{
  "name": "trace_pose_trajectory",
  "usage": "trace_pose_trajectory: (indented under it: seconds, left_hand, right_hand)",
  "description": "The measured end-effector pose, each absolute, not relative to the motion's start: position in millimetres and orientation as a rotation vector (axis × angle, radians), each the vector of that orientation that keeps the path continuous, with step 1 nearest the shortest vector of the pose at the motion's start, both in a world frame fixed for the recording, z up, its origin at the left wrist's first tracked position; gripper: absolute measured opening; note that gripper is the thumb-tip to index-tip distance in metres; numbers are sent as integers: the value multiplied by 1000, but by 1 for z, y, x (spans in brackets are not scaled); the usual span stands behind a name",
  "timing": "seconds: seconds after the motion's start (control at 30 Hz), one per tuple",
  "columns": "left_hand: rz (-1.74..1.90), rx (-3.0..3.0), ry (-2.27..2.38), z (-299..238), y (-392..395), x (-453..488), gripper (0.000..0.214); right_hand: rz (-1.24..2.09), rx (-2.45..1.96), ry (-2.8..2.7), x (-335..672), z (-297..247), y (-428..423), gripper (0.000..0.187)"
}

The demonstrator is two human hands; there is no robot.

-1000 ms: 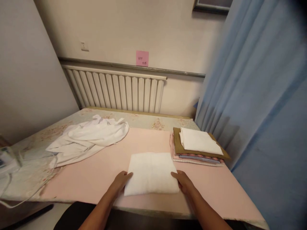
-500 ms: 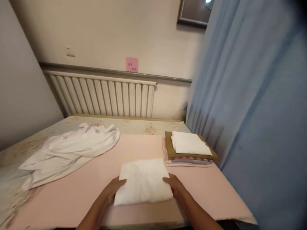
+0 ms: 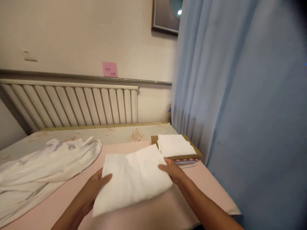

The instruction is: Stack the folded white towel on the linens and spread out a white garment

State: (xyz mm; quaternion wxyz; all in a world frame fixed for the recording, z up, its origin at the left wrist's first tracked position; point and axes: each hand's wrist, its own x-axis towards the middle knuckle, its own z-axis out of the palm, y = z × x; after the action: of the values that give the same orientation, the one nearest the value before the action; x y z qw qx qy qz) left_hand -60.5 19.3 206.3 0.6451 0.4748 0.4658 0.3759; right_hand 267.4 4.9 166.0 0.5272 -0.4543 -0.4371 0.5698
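This is a room in a home, used for laundry work. A white ribbed radiator (image 3: 72, 103) runs along the far wall at 11 o'clock, with a pink sticky note (image 3: 109, 69) above it and a framed picture (image 3: 165, 16) at 12 o'clock. A pale blue curtain (image 3: 240, 95) hangs at 2 o'clock. The tabletop (image 3: 148, 217) wears a pink cover over floral cloth, bearing a stack of folded linens (image 3: 176, 147) and a crumpled white garment (image 3: 43, 166).

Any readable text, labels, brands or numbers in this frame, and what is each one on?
Pink sticky note on the wall above the radiator: two short lines of handwriting, too small and blurred to read.
Nothing else bears text: none on the folded white cloth, the stack of folded cloths or the framed picture.
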Motion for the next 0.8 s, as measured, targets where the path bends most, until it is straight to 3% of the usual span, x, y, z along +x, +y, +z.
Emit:
trace_pose_trajectory:
  seconds: [0.3,0.57,0.8]
  left_hand:
    - [1009,1349,772,240,117,84,56]
    - [1031,1347,728,226,178,175,43]
    - [1035,1308,704,216,200,209,44]
  right_hand:
    - [1042,-1161,-987,406,224,65,50]
    - [955,-1225,-942,486,220,97,47]
    - [907,-1269,-911,525,202,116,48]
